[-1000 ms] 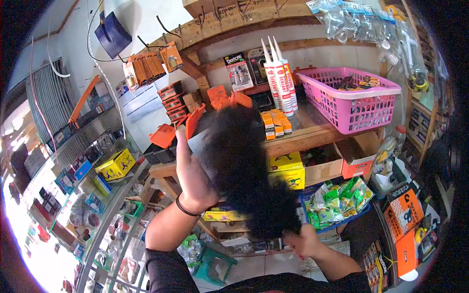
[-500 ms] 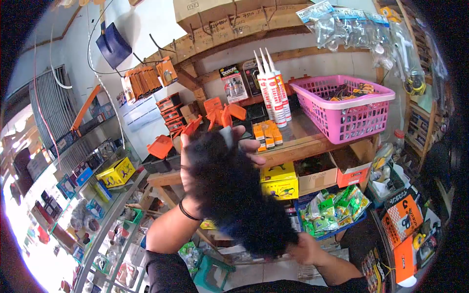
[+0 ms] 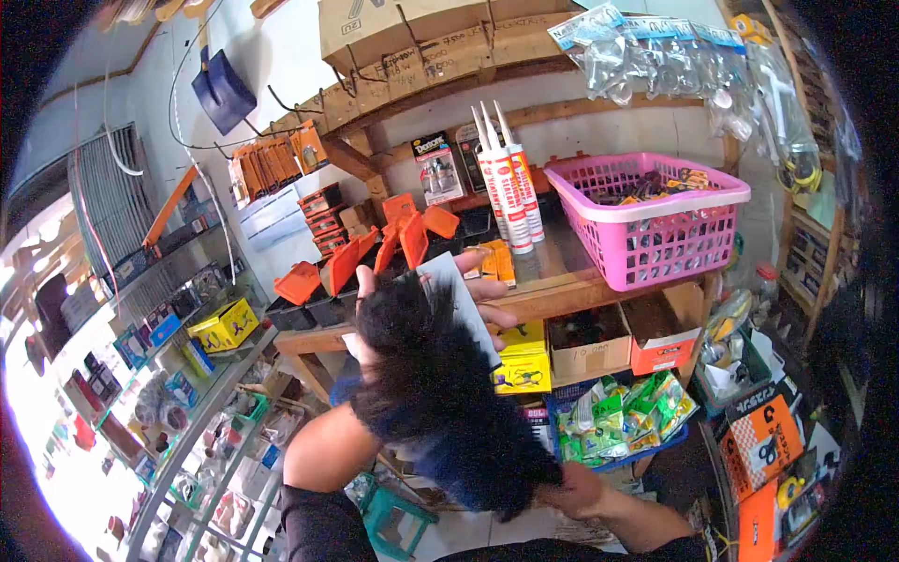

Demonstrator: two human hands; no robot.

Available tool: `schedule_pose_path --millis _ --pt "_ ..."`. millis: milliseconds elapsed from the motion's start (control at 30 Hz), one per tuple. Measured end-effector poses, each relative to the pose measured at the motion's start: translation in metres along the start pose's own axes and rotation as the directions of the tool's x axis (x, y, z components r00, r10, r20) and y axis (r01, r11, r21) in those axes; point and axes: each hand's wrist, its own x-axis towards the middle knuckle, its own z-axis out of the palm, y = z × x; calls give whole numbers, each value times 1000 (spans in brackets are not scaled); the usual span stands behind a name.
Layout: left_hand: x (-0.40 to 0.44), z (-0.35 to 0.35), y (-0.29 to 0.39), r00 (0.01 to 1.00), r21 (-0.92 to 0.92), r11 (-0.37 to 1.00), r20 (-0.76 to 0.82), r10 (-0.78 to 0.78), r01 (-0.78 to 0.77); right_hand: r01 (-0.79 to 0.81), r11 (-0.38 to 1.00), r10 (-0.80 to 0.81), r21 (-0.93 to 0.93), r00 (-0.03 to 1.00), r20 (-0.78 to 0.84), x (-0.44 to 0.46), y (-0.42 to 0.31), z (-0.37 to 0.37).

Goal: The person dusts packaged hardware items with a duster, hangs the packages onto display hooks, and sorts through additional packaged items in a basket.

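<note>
A fluffy black and dark blue duster [image 3: 449, 412] fills the middle of the head view. My right hand [image 3: 576, 492] is closed around its lower right end, where the handle is hidden. Behind the fluff, my left hand [image 3: 487, 295] grips a flat white piece [image 3: 459, 295], with fingers bent over its right edge and the thumb side at its left. The duster lies across this piece and covers most of it along with the palm, so I cannot tell exactly what it is.
Past my hands, a wooden shelf holds orange-lidded bins [image 3: 342, 262], sealant tubes [image 3: 510, 192] and a pink basket [image 3: 655, 225]. Below are cardboard boxes [image 3: 590, 351] and a blue tray [image 3: 646, 454] of green packets. A glass display case [image 3: 201, 426] stands left, a teal stool [image 3: 398, 520] low down.
The duster has shifted slightly down and left across my left hand, exposing more of the white piece. My view has turned a little; both hands keep their grip.
</note>
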Motion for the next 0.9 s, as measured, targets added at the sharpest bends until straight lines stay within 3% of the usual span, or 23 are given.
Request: schedule_pose_path --millis 33,67,100,133,167,200,233,300,333,367,400,433,467,500,567,600,633,700,733,767,833,867,900 --pt "4 15 -2 1000 5 1000 -9 15 -15 45 992 -40 118 998 -45 -5 0 -4" --pt "10 39 -5 934 -111 984 -346 92 -138 32 839 44 543 991 -127 -12 -1 1" --pt "12 52 -9 753 -179 940 -649 109 -291 20 842 45 539 993 -107 -10 1 0" --pt "11 46 -12 751 -130 946 -643 147 -297 -104 956 125 274 990 -61 -6 4 -1" --pt "7 30 -13 742 -127 943 -653 153 -306 -209 978 208 -18 977 -43 -1 9 -2" --pt "0 9 -12 942 -109 980 -313 124 -166 74 995 -83 -61 984 -160 -2 23 11" --pt "-4 -1 -11 997 -35 999 72 39 -37 74 995 -83 -61 985 -151 0 37 17" --pt "-5 13 -10 996 -33 999 72 45 -43 275 937 -246 217 957 -152 3 62 14" --pt "-2 35 -12 955 -99 982 -267 127 -159 307 899 -240 311 942 -235 -6 61 7" --pt "-1 46 -15 796 -126 951 -583 159 -283 305 898 -239 317 943 -229 -4 61 9" --pt "1 43 -17 762 15 968 -614 206 -249 32 971 -4 237 993 -118 0 57 11" --pt "-1 29 -17 765 16 969 -611 205 -247 -238 963 244 124 969 -35 6 50 13" --pt "-4 11 -15 939 -25 987 -313 140 -156 184 983 -171 9 931 -322 -3 15 19" --pt "-8 -2 -15 998 -36 998 22 54 -53 182 983 -167 13 930 -328 0 21 17" --pt "-7 10 -16 998 -57 997 -12 54 -55 1 993 1 122 1000 -15 3 35 9" --pt "-4 30 -17 926 -186 966 -363 104 -181 26 889 -3 457 999 -51 -9 31 5" --pt "-1 42 -17 738 -256 906 -670 84 -336 21 887 1 461 999 -48 -8 24 3" --pt "-6 25 -18 732 -162 938 -670 124 -307 -336 914 336 229 941 40 -1 3 7" --pt "-14 9 -14 917 -146 978 -389 84 -152 -236 971 238 39 971 -27 -5 -11 12" --pt "-16 0 -11 998 -77 997 -67 5 -10 -236 971 237 41 971 -39 -5 -10 15" --pt "-15 10 -13 997 -55 998 -76 16 -20 -11 986 40 164 983 -177 -5 8 21" --pt "-9 30 -14 939 -125 984 -336 76 -125 -23 970 60 244 988 -146 -1 21 15" --pt "-6 44 -15 809 -168 956 -579 103 -242 -23 970 60 242 988 -145 -1 25 19"
